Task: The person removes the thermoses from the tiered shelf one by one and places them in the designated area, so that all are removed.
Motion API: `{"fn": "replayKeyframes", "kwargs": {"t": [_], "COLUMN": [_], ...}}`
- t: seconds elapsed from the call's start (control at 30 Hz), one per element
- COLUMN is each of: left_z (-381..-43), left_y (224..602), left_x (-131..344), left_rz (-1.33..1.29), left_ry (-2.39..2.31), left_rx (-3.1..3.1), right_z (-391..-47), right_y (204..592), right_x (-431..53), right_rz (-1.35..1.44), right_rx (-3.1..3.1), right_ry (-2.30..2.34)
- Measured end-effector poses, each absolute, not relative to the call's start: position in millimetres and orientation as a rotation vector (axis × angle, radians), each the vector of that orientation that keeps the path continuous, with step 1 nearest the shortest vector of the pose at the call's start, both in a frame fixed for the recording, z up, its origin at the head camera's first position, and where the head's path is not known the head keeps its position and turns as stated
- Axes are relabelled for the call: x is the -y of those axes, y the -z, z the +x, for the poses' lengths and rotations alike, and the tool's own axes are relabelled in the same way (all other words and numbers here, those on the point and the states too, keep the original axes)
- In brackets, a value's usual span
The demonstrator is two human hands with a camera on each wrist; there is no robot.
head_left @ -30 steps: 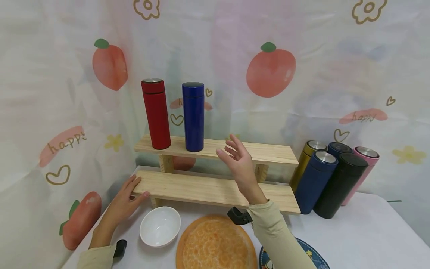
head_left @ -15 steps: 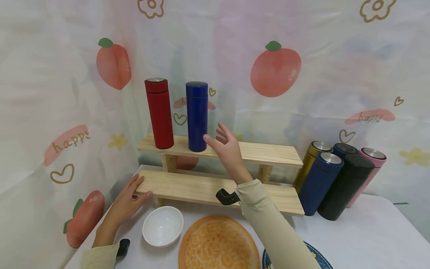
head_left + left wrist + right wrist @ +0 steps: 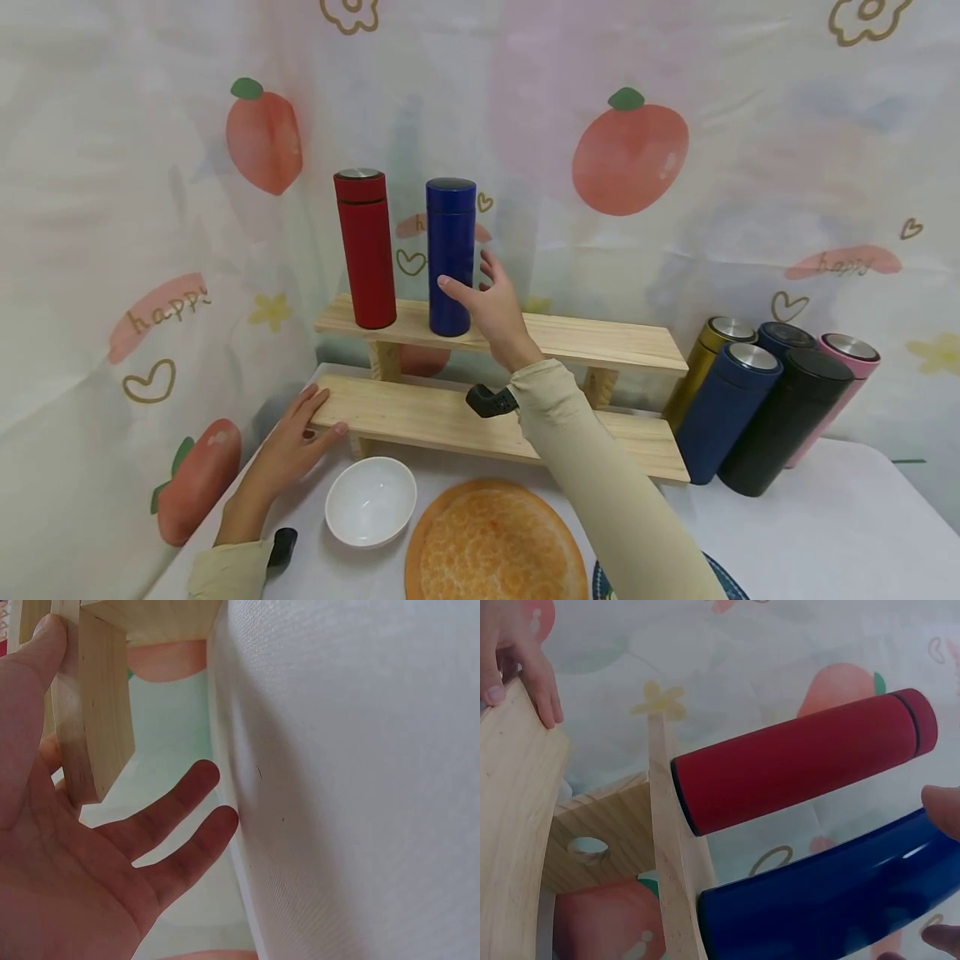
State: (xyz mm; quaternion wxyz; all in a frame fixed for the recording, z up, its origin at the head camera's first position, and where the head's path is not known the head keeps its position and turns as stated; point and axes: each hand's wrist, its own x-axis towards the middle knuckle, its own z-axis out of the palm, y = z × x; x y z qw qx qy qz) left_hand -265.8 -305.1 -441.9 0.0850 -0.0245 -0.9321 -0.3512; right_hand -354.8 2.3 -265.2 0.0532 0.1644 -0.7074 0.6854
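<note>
On the upper tier of a two-step wooden shelf stand a red thermos bottle and, to its right, a shiny blue thermos bottle. My right hand is at the lower right side of the blue bottle, thumb in front and fingers behind, spread apart. In the right wrist view its thumb overlaps the blue bottle's upper edge. My left hand holds the left end of the lower board, thumb on the front edge; two of its fingers stretch out free below the board.
Several more thermos bottles, among them a black one and a matte navy one, stand bunched right of the shelf. In front lie a white bowl, a round pizza-patterned mat and a blue patterned plate, partly behind my right forearm.
My right hand has moved left and up along the shelf to the blue bottle. The left hand stays at the lower board's end. The whole view has shifted slightly.
</note>
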Motion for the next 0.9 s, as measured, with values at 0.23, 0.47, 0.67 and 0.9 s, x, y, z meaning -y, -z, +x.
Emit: {"fn": "replayKeyframes", "kwargs": {"t": [0.23, 0.47, 0.67, 0.9], "left_z": [-266, -266, -266, -266], "left_y": [441, 439, 440, 441], "left_x": [303, 303, 303, 303], "left_rz": [-0.085, -0.085, -0.071, -0.064], "left_ry": [1.040, 1.053, 1.058, 1.062], "left_rx": [2.781, 2.781, 2.787, 2.785], "right_z": [-365, -373, -378, -374], "right_y": [259, 257, 259, 262], "right_x": [7, 15, 13, 4], "right_rz": [0.505, 0.486, 0.475, 0.456], "right_rx": [2.102, 2.070, 2.040, 2.010], "right_ry": [-2.096, -2.065, -2.084, -2.095]}}
